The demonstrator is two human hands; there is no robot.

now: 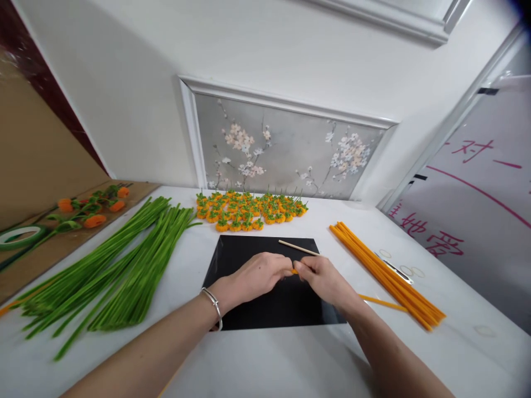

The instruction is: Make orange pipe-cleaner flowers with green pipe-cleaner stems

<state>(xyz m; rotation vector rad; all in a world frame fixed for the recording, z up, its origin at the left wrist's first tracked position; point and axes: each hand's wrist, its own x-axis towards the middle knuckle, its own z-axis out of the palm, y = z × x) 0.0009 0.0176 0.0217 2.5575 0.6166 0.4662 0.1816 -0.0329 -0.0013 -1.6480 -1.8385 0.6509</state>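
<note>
Over the black mat (265,309), my left hand (265,272) and my right hand (321,276) come nearly together, fingers pinched. A small bit of orange pipe cleaner (295,271) shows between their fingertips; the rest of it is hidden by the hands. Beyond my right wrist an orange strand (384,302) reaches toward the orange bundle; I cannot tell whether it joins the held piece. A thin wooden stick (299,247) lies on the mat just behind my hands. My left wrist wears a silver bangle.
Green pipe cleaners (136,276) lie left, orange pipe cleaners (385,273) right beside scissors (400,272). Several small orange pumpkin shapes with green tops (244,210) stand behind the mat. Far left, orange flowers (93,207) and a roll of green tape (20,236) rest on cardboard.
</note>
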